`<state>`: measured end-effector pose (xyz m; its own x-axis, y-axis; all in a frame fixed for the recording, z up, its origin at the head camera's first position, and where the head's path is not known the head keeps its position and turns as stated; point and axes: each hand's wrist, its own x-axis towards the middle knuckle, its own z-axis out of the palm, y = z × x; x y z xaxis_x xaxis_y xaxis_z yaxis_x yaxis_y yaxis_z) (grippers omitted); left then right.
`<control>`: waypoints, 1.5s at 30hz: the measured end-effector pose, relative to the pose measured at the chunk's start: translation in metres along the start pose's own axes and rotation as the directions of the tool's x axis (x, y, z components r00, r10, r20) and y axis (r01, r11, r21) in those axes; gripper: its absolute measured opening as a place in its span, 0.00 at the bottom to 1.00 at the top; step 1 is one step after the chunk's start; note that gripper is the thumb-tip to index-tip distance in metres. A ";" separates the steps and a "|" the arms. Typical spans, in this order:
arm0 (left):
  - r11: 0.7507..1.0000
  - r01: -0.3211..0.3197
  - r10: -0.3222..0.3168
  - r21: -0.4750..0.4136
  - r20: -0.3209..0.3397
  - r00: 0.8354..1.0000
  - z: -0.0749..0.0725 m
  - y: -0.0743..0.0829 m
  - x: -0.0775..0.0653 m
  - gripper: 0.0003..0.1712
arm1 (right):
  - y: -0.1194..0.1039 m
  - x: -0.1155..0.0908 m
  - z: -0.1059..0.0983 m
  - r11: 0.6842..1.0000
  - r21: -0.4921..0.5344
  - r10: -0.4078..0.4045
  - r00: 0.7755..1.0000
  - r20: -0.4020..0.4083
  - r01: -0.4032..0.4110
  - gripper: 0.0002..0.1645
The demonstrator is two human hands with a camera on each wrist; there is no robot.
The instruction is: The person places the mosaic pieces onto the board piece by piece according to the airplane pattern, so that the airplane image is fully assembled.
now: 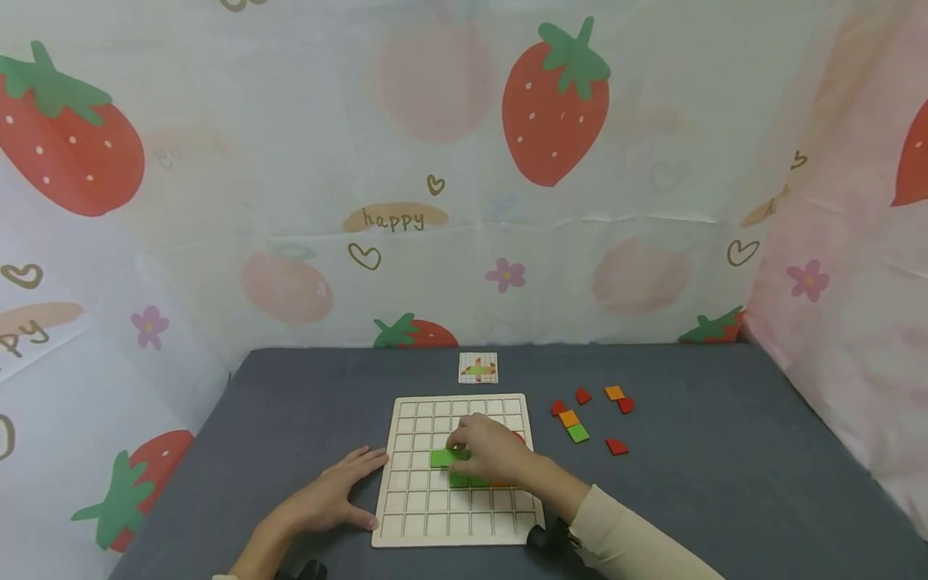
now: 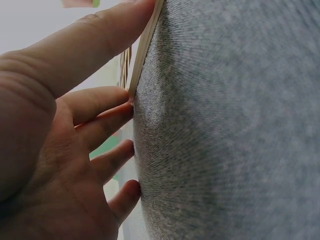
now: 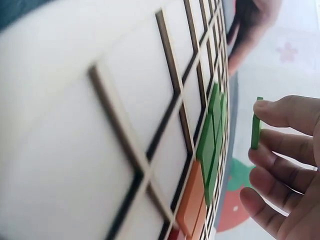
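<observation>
A pale wooden grid board point(image 1: 449, 540) lies on the dark cloth. My left hand point(image 1: 329, 493) rests at its left side, fingers spread and fairly straight, thumb and fingertips against the board's edge. Over the middle of the board, my right hand point(image 1: 495, 448) pinches a thin green tile point(image 3: 256, 129) between thumb and fingertips, held off the grid in the right wrist view. Below it, green tiles point(image 3: 210, 145) sit side by side in the grid, with an orange tile point(image 3: 191, 200) next to them. A red piece point(image 1: 519, 437) shows partly behind the right hand.
Right of the board lie loose red pieces point(image 1: 617, 446), orange tiles point(image 1: 615, 392) and a green tile point(image 1: 577, 433). A small picture card point(image 1: 478, 368) with a coloured pattern lies beyond the board's far edge. A strawberry-print curtain point(image 1: 464, 274) hangs behind the table.
</observation>
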<state>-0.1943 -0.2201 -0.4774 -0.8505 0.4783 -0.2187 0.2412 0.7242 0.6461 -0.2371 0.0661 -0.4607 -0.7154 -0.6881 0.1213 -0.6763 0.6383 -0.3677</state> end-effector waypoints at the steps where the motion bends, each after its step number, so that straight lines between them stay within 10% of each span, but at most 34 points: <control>1: 1.000 0.006 -0.006 -0.002 0.002 1.000 0.001 0.000 0.000 0.57 | -0.002 0.000 0.002 1.000 -0.016 -0.008 1.000 0.009 0.008 0.13; 22: 0.999 0.037 -0.037 0.007 0.016 0.999 0.002 -0.002 0.001 0.58 | -0.027 0.008 0.018 0.991 -0.131 0.004 0.992 0.126 0.013 0.09; 45: 1.000 0.007 -0.007 -0.004 0.010 1.000 -0.001 0.002 0.001 0.57 | -0.024 0.008 0.017 0.982 -0.187 0.012 0.998 0.062 0.000 0.11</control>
<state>-0.1947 -0.2189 -0.4759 -0.8475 0.4781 -0.2308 0.2330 0.7256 0.6475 -0.2234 0.0389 -0.4667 -0.7114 -0.7003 0.0593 -0.6969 0.6919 -0.1888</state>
